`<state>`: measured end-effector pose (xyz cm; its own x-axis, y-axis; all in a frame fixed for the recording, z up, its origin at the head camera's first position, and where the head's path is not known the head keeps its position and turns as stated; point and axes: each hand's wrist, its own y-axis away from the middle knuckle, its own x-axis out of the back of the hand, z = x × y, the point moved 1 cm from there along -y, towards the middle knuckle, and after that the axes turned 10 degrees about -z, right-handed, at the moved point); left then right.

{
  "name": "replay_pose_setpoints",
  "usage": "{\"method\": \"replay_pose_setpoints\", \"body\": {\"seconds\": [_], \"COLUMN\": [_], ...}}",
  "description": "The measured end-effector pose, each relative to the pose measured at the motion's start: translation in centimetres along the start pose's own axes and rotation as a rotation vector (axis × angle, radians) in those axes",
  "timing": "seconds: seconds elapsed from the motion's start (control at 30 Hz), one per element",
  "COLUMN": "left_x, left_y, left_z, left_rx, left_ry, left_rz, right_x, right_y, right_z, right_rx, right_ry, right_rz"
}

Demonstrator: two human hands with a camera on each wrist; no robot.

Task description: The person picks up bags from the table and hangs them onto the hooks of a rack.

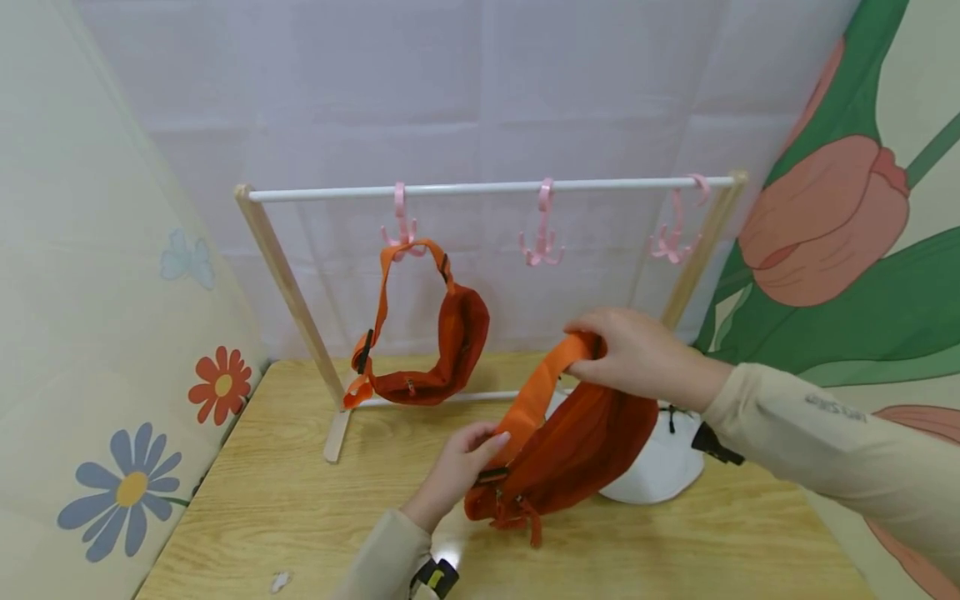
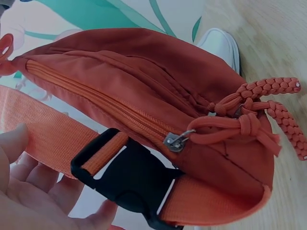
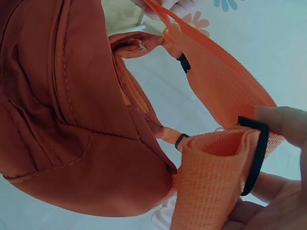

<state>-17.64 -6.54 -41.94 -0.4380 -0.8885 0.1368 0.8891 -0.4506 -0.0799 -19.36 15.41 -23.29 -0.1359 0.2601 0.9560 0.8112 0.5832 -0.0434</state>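
Note:
An orange-red waist bag [image 1: 577,446] is held up over the table between my two hands. My left hand [image 1: 459,467] pinches its orange strap [image 2: 53,139] beside the black buckle [image 2: 136,177], which is fastened. At the other end, my right hand [image 1: 637,350] grips the strap close to a black slider [image 3: 256,155]. Braided zipper pulls [image 2: 268,91] dangle from the bag's near end. A second orange-red waist bag [image 1: 465,333] hangs by its strap from the left pink hook [image 1: 401,221] on the rack.
The rack's white rail [image 1: 472,189] carries another pink hook [image 1: 542,229] in the middle and one pink hook [image 1: 675,225] at the right. Behind the held bag, a white item [image 1: 660,467] with a black cord lies on the wooden table [image 1: 300,500]. A small white scrap [image 1: 280,581] lies front left.

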Motion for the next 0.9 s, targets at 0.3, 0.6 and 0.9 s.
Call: {"method": "replay_pose_setpoints", "body": {"seconds": [0.3, 0.6, 0.9], "left_x": [1.1, 3.9, 6.0], "left_y": [0.4, 0.8, 1.3], "left_z": [0.1, 0.9, 2.0], "left_rx": [0.012, 0.019, 0.110], "left_ry": [-0.012, -0.066, 0.018], "left_rz": [0.016, 0.001, -0.099], "right_x": [-0.4, -1.2, -2.6], "right_y": [0.4, 0.9, 1.6], "right_z": [1.1, 2.8, 4.1], "right_rx": [0.013, 0.019, 0.039], "right_ry": [-0.077, -0.083, -0.015], "right_rz": [-0.008, -0.064, -0.071]}}
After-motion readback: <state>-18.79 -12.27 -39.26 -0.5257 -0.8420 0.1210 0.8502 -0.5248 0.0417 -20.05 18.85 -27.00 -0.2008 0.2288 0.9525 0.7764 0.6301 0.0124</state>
